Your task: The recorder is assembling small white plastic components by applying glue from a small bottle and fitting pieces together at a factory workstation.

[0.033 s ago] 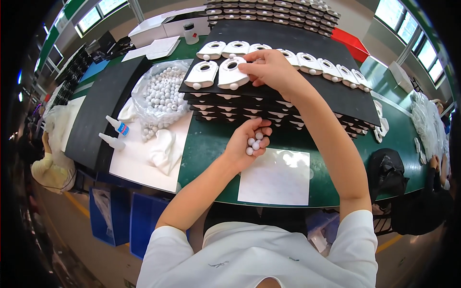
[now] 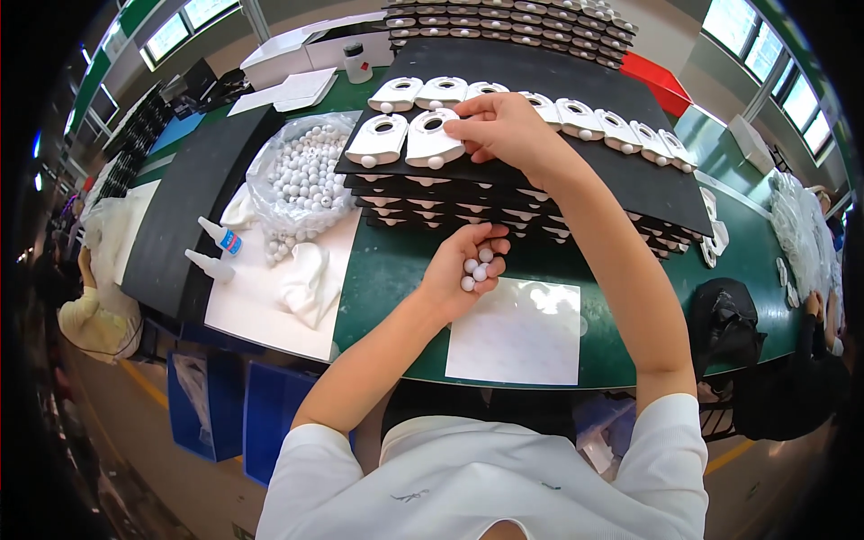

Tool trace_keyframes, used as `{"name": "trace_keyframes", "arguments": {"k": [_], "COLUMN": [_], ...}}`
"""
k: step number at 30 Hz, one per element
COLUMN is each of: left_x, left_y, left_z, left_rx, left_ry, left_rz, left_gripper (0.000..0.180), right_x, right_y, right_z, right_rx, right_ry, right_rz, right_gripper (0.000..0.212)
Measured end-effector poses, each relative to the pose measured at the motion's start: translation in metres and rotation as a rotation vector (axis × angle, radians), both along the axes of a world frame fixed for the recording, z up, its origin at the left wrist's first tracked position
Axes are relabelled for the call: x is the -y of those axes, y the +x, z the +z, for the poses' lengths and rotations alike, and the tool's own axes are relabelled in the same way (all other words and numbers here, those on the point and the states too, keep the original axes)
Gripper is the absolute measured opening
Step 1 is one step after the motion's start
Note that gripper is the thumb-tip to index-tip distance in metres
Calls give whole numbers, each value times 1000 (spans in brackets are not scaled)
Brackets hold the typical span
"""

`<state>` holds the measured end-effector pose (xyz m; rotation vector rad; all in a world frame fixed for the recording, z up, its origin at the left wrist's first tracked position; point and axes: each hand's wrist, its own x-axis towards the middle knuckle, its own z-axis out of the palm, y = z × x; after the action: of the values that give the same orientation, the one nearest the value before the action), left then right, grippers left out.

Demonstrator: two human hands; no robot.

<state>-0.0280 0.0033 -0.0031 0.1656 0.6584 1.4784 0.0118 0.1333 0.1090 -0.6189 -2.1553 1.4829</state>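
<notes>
On the top black board (image 2: 576, 162) of a stack lie white plastic parts, each with a round hole and a small ball at its near edge. My right hand (image 2: 499, 130) pinches the right side of one white part (image 2: 434, 142) in the near row. Beside it, to the left, lies another white part (image 2: 375, 142). Below the front edge of the stack, my left hand (image 2: 468, 265) is cupped palm up. Several small white balls (image 2: 480, 270) rest in its curled fingers. The right fingertips are partly hidden.
To the left sits a clear bag of white balls (image 2: 310, 171), with two small glue bottles (image 2: 220, 236) and a white cloth (image 2: 308, 283) near it. A white sheet (image 2: 517, 333) lies before me. More loaded boards (image 2: 513, 22) stand behind. Other people work at both sides.
The white part in my right fingers has shifted very slightly left. My left hand and its balls have hardly moved.
</notes>
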Motion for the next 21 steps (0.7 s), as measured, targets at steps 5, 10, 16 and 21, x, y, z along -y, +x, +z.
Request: {"name": "trace_keyframes", "arguments": {"k": [5, 10, 16, 21], "left_x": [-1, -2, 3, 4], "left_y": [0, -3, 4, 12], "left_z": [1, -7, 3, 10], "left_rx": [20, -36, -147, -278], "left_ry": [-25, -1, 40, 195], "left_rz": [15, 24, -45, -134], "left_gripper": [21, 31, 14, 15], "right_x": [2, 2, -47, -71], "right_y": [8, 64, 191, 289], "right_z": [-1, 0, 9, -1], "right_rx": [-31, -274, -332, 197], "right_ry": [-55, 437, 660, 612], "right_rz": [-62, -80, -547, -664], "right_gripper": [34, 26, 18, 24]}}
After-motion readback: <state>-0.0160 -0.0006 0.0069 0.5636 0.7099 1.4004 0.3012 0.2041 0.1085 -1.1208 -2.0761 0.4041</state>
